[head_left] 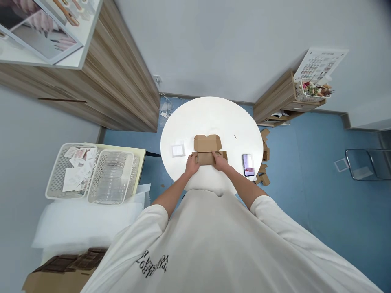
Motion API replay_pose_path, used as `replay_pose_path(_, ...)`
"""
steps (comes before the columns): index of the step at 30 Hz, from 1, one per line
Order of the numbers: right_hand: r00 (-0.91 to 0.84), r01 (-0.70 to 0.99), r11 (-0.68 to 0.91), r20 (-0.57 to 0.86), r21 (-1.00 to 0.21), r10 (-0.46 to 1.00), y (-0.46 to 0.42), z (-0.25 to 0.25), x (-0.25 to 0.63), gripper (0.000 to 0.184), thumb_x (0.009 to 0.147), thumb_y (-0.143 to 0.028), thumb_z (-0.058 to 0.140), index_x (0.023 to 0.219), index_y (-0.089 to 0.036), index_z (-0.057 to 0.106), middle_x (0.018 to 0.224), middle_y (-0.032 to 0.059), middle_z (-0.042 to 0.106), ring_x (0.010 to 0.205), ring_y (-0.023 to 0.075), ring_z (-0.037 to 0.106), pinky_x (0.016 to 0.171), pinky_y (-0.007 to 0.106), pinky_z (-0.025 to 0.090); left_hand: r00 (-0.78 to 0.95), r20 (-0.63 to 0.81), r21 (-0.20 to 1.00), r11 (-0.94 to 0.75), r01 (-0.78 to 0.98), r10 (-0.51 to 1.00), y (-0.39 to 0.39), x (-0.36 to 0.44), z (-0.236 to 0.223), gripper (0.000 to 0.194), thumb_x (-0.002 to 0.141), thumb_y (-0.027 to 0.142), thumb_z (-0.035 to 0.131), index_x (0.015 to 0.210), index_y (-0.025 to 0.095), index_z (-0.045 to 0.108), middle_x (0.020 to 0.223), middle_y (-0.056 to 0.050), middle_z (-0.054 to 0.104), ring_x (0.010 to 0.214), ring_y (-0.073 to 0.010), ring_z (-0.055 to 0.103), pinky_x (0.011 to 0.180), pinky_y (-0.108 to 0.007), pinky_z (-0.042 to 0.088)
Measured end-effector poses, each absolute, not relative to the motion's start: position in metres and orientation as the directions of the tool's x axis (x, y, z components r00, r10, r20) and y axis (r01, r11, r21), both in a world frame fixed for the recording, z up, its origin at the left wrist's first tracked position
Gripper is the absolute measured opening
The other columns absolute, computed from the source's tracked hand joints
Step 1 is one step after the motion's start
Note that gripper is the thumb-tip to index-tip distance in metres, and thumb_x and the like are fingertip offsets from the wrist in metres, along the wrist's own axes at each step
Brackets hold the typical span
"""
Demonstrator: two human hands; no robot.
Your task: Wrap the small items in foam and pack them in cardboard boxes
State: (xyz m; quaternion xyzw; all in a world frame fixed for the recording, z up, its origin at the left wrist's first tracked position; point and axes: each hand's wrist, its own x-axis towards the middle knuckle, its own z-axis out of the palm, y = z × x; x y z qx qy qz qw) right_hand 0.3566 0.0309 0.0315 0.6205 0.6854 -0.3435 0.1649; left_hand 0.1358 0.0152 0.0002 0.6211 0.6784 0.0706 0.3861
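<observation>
A small brown cardboard box (207,144) lies partly folded on the round white table (210,114), its lid panel standing open on the far side. My left hand (192,164) grips the left end of the box, fingers closed around the side flap. At the right end my right hand (220,162) holds the near part, thumb and fingers bent over its edge. A side flap sticks out to the right, past my right fingers. What the fingertips press underneath is hidden.
On the table are a clear flat case (178,150) at left and a phone (248,165) at right. Cardboard boxes (263,178) lie on the floor beyond the right edge. White baskets (111,176) with papers and clear plastic stand at left. A metal-framed chair (366,165) is far right.
</observation>
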Motion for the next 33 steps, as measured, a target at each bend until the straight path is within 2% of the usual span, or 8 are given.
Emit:
replay_pose_path(5, -0.167, 0.965, -0.014, -0.653, -0.263, 0.738, 0.031, 0.031, 0.356, 0.098, 0.092, -0.029, 0.061, 0.165, -0.023, -0.003, 0.146, 0.0175, 0.051, 0.126, 0.0329, 0.054, 0.094, 0.037, 0.050, 0.026, -0.510, 0.505, 0.275, 0.818, 0.860, 0.018, 0.139, 0.003, 0.048, 0.088, 0.027, 0.057, 0.136, 0.029, 0.052, 0.138, -0.012, 0.053, 0.124, -0.0302, 0.058, 0.097, -0.044, 0.051)
replay_pose_path(9, -0.165, 0.967, -0.009, -0.654, -0.254, 0.739, 0.031, 0.031, 0.357, 0.097, 0.092, -0.029, 0.060, 0.165, -0.023, -0.003, 0.147, 0.0173, 0.051, 0.127, 0.0324, 0.054, 0.093, 0.037, 0.051, 0.038, -0.537, 0.489, 0.275, 0.828, 0.842, 0.022, 0.139, 0.005, 0.049, 0.090, 0.029, 0.057, 0.138, 0.027, 0.051, 0.145, -0.013, 0.048, 0.129, -0.0292, 0.055, 0.100, -0.041, 0.050)
replay_pose_path(14, -0.166, 0.965, -0.015, -0.652, -0.263, 0.740, 0.030, 0.030, 0.358, 0.095, 0.093, -0.029, 0.059, 0.165, -0.023, -0.002, 0.148, 0.0177, 0.050, 0.125, 0.0319, 0.056, 0.093, 0.037, 0.051, 0.064, -0.457, 0.599, 0.254, 0.759, 0.887, 0.020, 0.136, 0.009, 0.052, 0.088, 0.020, 0.055, 0.139, 0.023, 0.049, 0.146, -0.014, 0.045, 0.132, -0.0244, 0.052, 0.107, -0.038, 0.047)
replay_pose_path(20, -0.162, 0.966, -0.015, -0.651, -0.257, 0.741, 0.031, 0.031, 0.357, 0.097, 0.092, -0.029, 0.060, 0.165, -0.024, -0.003, 0.146, 0.0171, 0.052, 0.120, 0.0323, 0.059, 0.090, 0.038, 0.052, 0.228, -0.338, 0.698, 0.081, 0.711, 0.913, 0.013, 0.144, 0.009, 0.058, 0.089, 0.019, 0.055, 0.146, 0.023, 0.044, 0.151, -0.013, 0.039, 0.137, -0.0249, 0.048, 0.113, -0.040, 0.044)
replay_pose_path(26, -0.181, 0.961, -0.003, -0.632, -0.278, 0.753, 0.031, 0.026, 0.359, 0.102, 0.090, -0.028, 0.065, 0.165, -0.022, -0.002, 0.145, 0.0190, 0.052, 0.126, 0.0338, 0.055, 0.091, 0.036, 0.051, 0.298, -0.346, 0.675, 0.016, 0.737, 0.890, 0.011, 0.147, 0.010, 0.063, 0.092, 0.022, 0.052, 0.153, 0.021, 0.036, 0.159, -0.013, 0.033, 0.145, -0.0272, 0.039, 0.117, -0.043, 0.040)
replay_pose_path(33, -0.172, 0.963, -0.010, -0.643, -0.269, 0.747, 0.034, 0.024, 0.360, 0.106, 0.088, -0.028, 0.066, 0.165, -0.021, -0.006, 0.146, 0.0206, 0.050, 0.123, 0.0341, 0.057, 0.092, 0.038, 0.051, 0.293, -0.435, 0.580, 0.016, 0.814, 0.851, 0.008, 0.147, 0.012, 0.056, 0.088, 0.017, 0.052, 0.144, 0.021, 0.048, 0.153, -0.015, 0.040, 0.138, -0.0299, 0.047, 0.112, -0.044, 0.044)
